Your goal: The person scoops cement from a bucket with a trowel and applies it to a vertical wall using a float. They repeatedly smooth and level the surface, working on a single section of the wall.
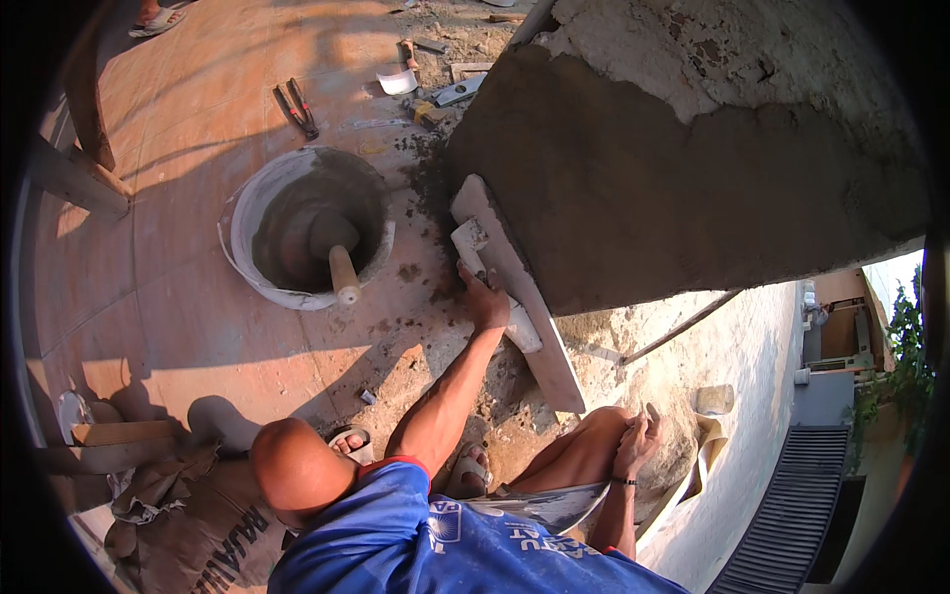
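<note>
My left hand (pixel 485 300) is closed round the handle of a long, pale plastering float (pixel 544 342). The float lies along the edge of wet grey plaster (pixel 594 188) on a wall block. My right hand (pixel 638 443), a dark band at its wrist, rests beside my bent knee with its fingers partly spread and nothing visible in them. To the left of the float stands a white bucket (pixel 237 233) with grey mortar inside. A trowel (pixel 343 274) leans in the bucket, its wooden handle over the rim.
Pincers (pixel 300 111) with red handles lie on the tiled floor past the bucket. Small tools and a white curved piece (pixel 398 82) sit near the wall's far foot. A brown sack (pixel 193 535) lies at lower left, near wooden legs (pixel 79 178). A thin rod (pixel 683 327) juts below the plaster.
</note>
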